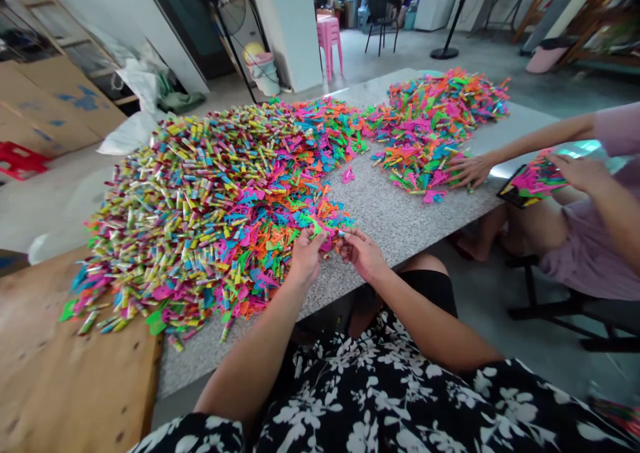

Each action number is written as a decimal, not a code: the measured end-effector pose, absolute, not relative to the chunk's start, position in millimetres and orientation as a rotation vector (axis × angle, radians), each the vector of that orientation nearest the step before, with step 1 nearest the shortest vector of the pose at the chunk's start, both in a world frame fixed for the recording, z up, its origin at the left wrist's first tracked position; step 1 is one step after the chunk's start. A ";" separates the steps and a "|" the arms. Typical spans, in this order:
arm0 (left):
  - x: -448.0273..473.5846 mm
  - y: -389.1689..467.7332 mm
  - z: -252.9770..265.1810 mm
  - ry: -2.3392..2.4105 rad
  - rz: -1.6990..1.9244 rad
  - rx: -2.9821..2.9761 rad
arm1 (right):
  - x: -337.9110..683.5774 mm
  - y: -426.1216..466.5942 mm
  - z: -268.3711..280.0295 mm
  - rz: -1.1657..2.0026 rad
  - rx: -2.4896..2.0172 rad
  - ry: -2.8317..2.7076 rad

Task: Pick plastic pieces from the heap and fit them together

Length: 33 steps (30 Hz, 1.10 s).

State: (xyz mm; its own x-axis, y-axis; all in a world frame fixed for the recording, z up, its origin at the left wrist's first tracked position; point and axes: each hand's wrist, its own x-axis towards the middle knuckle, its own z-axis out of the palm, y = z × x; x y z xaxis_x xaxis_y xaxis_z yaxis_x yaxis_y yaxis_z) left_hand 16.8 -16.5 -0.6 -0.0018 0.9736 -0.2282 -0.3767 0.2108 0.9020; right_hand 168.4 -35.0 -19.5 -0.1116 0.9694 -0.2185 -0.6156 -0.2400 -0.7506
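Close to the table's front edge, my left hand pinches small bright plastic pieces, pink and green; their exact kind is too small to make out. Just to its right, my right hand has thumb and fingers pressed together on a small wrapped tube, mostly hidden by the fingertips. Beyond my hands and to the left spreads a big heap of small tubes with shiny yellow, green and blue wrapping. Pink, orange, green and blue plastic pieces lie along its right side, against my left hand.
A speckled stone table bears everything, with a wooden board at its left. Another heap of plastic pieces lies at the far right. A co-worker's hand touches it; the other holds a dark box of colourful pieces.
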 end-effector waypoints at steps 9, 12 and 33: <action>27.2 -17.4 -6.8 1.118 1.334 0.863 | 161.0 -38.8 -23.6 1.560 -0.901 -0.592; 36.8 -19.5 -14.6 1.182 1.414 0.849 | 156.5 -44.1 -24.4 1.450 -0.952 -0.682; 20.3 36.8 -43.7 1.662 0.303 2.536 | 236.3 62.2 -44.9 0.873 -1.788 -1.747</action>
State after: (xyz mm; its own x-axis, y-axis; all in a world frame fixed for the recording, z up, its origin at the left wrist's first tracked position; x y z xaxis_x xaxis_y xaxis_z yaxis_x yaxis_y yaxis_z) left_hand 20.3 36.8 -43.7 0.3863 0.9153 0.1139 0.8965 -0.4017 0.1870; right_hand 236.3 62.2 -44.9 -0.0236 0.9941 -0.1062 0.6815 -0.0617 -0.7292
